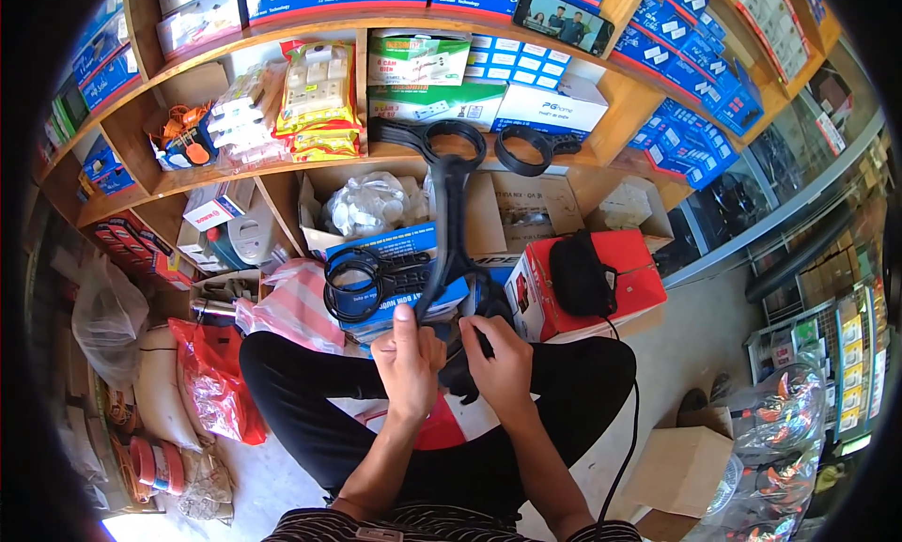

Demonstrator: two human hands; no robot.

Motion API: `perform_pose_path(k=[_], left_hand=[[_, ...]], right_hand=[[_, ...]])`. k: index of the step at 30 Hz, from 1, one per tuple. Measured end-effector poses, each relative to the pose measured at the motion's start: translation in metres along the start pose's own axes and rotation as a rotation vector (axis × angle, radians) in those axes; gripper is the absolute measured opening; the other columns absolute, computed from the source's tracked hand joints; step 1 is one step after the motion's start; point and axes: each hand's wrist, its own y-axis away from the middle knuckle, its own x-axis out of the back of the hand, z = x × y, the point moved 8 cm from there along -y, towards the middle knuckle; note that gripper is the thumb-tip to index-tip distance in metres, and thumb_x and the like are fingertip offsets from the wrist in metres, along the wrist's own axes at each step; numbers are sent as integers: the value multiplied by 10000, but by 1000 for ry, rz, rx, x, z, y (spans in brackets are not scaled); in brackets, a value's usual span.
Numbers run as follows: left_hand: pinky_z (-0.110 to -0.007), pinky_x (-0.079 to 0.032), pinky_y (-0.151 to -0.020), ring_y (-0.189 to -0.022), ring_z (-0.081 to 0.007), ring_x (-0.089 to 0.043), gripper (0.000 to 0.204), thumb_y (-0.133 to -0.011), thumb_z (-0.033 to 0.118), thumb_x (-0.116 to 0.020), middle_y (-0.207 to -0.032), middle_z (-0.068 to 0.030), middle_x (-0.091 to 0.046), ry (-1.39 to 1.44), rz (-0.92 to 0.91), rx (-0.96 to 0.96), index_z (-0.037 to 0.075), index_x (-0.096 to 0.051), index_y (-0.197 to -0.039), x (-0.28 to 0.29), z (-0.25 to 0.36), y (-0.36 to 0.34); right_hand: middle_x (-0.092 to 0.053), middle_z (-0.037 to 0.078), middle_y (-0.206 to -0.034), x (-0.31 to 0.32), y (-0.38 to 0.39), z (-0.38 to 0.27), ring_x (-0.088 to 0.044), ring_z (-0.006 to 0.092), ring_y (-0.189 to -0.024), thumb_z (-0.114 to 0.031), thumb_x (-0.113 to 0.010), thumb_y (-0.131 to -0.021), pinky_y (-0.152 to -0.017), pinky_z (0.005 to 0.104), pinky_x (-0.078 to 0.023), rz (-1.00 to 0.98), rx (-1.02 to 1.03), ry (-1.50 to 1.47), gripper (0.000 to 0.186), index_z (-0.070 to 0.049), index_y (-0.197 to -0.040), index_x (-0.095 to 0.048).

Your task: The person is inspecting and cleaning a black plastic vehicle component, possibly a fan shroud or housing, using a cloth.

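Note:
A long black plastic frame stands upright between my knees, with ring-shaped ends at the top and a forked lower part. My left hand is closed on its lower left arm, thumb raised along it. My right hand is closed at the lower right part, fingertips on a black piece whose shape is partly hidden by the hand. A separate-looking black ring sits at the top right. Black rings lie on a blue box behind my left hand.
Wooden shelves hold boxes and bagged packets, with a phone on top. A red box carries a black pouch with a cord. Bags lie left; a cardboard box and wrapped goods stand right.

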Motion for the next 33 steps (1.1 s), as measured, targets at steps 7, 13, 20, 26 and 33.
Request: perform_pose_path(k=[7, 13, 20, 26, 33], left_hand=[[-293, -163, -418, -394, -83, -198, 669, -1114, 402, -449, -457, 24, -294, 35, 120, -16, 125, -290, -527, 11, 0, 0], [-297, -169, -413, -389, -85, -200, 667, -1118, 398, -439, -460, 24, -303, -42, 154, -15, 130, -302, -523, 7, -5, -1], [-281, -160, -401, -386, -81, -186, 666, -1119, 433, -408, -462, 25, -270, -105, -21, 236, 138, -309, -530, -3, -4, -3], [-264, -157, -390, -384, -81, -167, 659, -1110, 479, -401, -478, 27, -263, -168, -100, 451, 136, -323, -552, -7, -9, -4], [-246, -163, -387, -390, -61, -173, 616, -1120, 486, -349, -485, 28, -277, -116, -352, 734, 110, -385, -633, -15, -16, 16]], right_hand=[[-672, 160, -860, 2, 17, -4, -673, 261, -730, -38, -758, -905, -665, 328, -514, -12, -119, -149, 170, 33, -1049, -700], [-697, 169, -909, -11, 34, -4, -698, 310, -787, -24, -745, -911, -691, 336, -543, -85, -62, -175, 151, 44, -1033, -687], [-630, 57, -834, 11, -1, -2, -662, 243, -733, 6, -746, -720, -602, 356, -535, -316, 369, 138, 335, -127, -1026, -770], [-604, 42, -820, 26, -17, 13, -625, 205, -648, -102, -766, -837, -539, 349, -506, -314, 409, 248, 324, -194, -1148, -775], [-606, 84, -867, 0, -15, 16, -635, 279, -688, -181, -721, -936, -584, 396, -520, -452, 235, 133, 365, -121, -1294, -678]])
